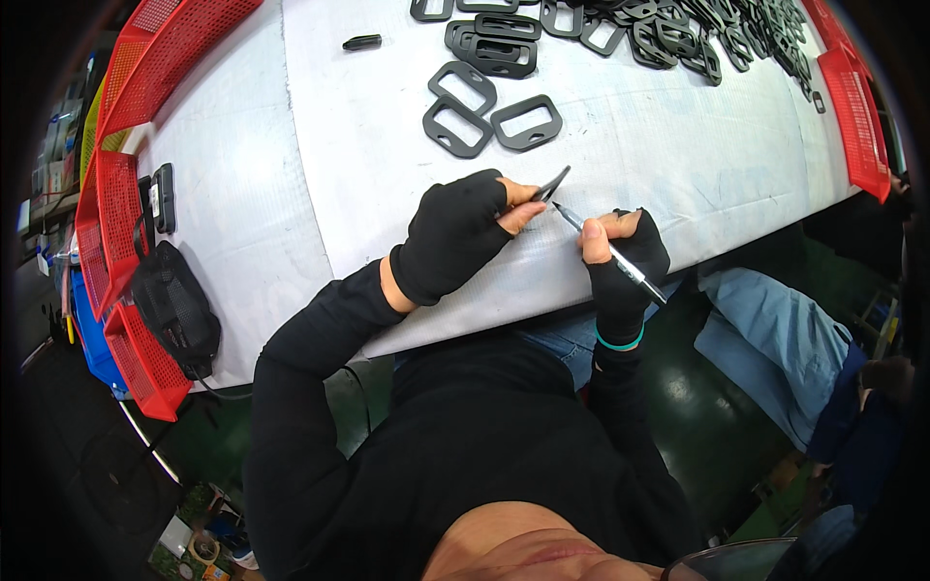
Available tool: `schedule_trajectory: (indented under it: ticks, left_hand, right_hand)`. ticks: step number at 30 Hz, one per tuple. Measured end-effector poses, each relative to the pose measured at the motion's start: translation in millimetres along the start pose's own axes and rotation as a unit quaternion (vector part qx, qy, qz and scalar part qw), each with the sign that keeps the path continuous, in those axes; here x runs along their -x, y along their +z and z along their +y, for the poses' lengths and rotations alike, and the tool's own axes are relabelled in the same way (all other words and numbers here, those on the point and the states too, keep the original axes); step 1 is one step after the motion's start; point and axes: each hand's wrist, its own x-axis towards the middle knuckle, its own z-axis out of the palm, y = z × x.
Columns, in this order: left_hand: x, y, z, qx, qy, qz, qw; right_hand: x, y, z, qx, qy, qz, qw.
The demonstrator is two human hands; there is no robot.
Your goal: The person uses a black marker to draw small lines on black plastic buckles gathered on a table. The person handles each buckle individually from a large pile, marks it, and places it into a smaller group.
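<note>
My left hand (460, 232), in a black fingerless glove, pinches a small dark grey plate-like part (555, 181) between thumb and finger. The part is turned nearly edge-on, so its outline is hard to read. My right hand (630, 254), gloved the same way, grips a silver-grey marker pen (632, 273). The pen's dark tip points up and left, right by the part; whether they touch I cannot tell. Just beyond my left hand lie a few dark grey rectangular frames (459, 147), each with a wide opening. A black pen cap (362, 43) lies farther left.
A large heap of similar frames (668, 44) covers the far right of the white table (678, 184). Red perforated baskets (170, 58) line the left edge; another red basket (854, 126) stands right. A black pouch (174, 305) and a dark device (163, 198) lie left. Another person sits at right.
</note>
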Motion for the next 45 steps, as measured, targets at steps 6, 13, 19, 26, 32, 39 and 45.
schedule_trajectory:
  ticks: [6,13,19,26,32,39,45]
  left_hand:
    - [6,1,-7,-0.128,0.141,-0.034,0.981]
    - [10,-3,-6,-0.114,0.183,-0.088,0.972]
    - [7,-4,-3,-0.113,0.207,-0.083,0.968]
    - [4,-5,-2,-0.111,0.214,-0.076,0.967]
    - [4,-2,-3,-0.120,0.172,-0.057,0.976]
    - [-4,-20,16,-0.083,-0.058,-0.068,0.993]
    - [-17,-61,48,-0.231,-0.112,-0.186,0.948]
  right_hand:
    - [5,1,0,0.027,-0.038,-0.010,0.999]
    - [2,1,-5,0.051,-0.044,-0.016,0.998]
    - [-2,0,-8,0.070,-0.053,-0.023,0.996]
    - [-5,1,-9,0.084,-0.057,-0.025,0.995]
    - [-4,-2,-8,0.033,-0.018,-0.019,0.999]
    - [-5,-9,-8,-0.082,0.021,0.027,0.996]
    - [-6,-10,-8,-0.131,0.031,0.062,0.989]
